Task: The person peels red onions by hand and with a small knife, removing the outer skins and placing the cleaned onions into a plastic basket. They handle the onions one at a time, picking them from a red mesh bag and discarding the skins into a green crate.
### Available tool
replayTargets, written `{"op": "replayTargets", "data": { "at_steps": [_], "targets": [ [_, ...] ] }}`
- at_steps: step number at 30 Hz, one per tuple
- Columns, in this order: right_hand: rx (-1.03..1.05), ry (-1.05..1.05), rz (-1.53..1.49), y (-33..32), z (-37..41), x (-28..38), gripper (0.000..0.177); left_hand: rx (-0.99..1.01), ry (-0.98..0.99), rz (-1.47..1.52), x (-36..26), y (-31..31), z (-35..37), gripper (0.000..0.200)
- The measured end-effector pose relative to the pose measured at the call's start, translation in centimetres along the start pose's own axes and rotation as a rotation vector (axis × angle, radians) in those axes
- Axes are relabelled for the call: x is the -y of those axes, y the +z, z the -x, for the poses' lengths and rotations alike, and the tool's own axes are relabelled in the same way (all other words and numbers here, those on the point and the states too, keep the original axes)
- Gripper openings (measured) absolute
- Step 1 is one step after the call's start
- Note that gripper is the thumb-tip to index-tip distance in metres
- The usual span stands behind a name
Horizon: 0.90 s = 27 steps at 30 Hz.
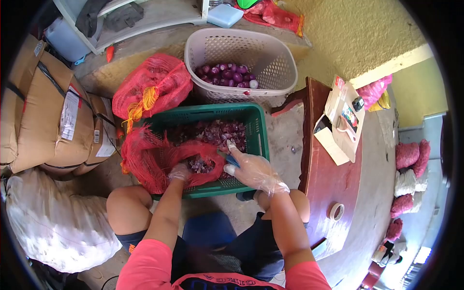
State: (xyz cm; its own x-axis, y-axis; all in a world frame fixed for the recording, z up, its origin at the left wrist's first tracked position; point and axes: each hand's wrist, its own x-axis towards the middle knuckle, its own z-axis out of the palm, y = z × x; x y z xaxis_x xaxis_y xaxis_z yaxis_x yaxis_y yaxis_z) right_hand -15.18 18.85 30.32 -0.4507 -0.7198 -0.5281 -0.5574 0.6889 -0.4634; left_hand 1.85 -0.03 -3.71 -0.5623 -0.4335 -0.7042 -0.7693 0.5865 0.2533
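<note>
A green plastic crate [261, 140] of purple onions sits on grey concrete floor [286, 133]. Over its near edge the left hand [180, 172] clutches a red mesh sack [150, 162]; the right hand [252, 170] is spread, empty.

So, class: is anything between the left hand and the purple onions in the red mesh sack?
Nothing visible. The left hand is at the open mouth of the red mesh sack, beside the purple onions; the mesh lies around them, not across. The right hand is opposite, over the green plastic crate.
</note>
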Motion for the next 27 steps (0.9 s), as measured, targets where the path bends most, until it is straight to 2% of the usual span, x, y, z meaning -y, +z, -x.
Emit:
{"op": "replayTargets", "data": {
  "at_steps": [2,9,11,14,17,20,23,27],
  "targets": [
    [0.011,-0.012,-0.003,0.0,-0.2,-0.2,0.067,-0.005,-0.079,-0.073,0.1,0.9,-0.5,0.048],
    [0.023,0.003,-0.001,0.1,-0.5,-0.3,0.066,-0.004,-0.112,0.001,-0.9,1.1,0.1,0.041],
    [0.046,0.013,-0.009,0.0,-0.5,-0.2,0.067,0.055,-0.112,-0.019,-0.6,0.6,0.0,0.045],
    [0.043,0.003,0.001,0.1,-0.8,-0.3,0.067,0.005,-0.108,-0.086,-2.1,-0.9,1.6,0.068],
    [0.037,0.003,-0.018,0.0,-1.1,-0.2,0.068,0.108,-0.111,-0.005,-0.8,0.5,-0.1,0.083],
    [0.019,-0.006,-0.025,0.2,-1.1,-0.4,0.067,0.127,0.071,0.015,0.9,1.2,-1.5,0.09],
    [-0.008,-0.021,0.004,0.0,-1.0,0.0,0.067,0.08,-0.072,0.066,-1.6,-1.0,1.2,0.076],
    [0.01,-0.031,-0.021,-0.1,-1.2,-0.1,0.067,0.18,-0.041,0.055,-3.1,-2.4,2.3,0.062]
  ]
}}
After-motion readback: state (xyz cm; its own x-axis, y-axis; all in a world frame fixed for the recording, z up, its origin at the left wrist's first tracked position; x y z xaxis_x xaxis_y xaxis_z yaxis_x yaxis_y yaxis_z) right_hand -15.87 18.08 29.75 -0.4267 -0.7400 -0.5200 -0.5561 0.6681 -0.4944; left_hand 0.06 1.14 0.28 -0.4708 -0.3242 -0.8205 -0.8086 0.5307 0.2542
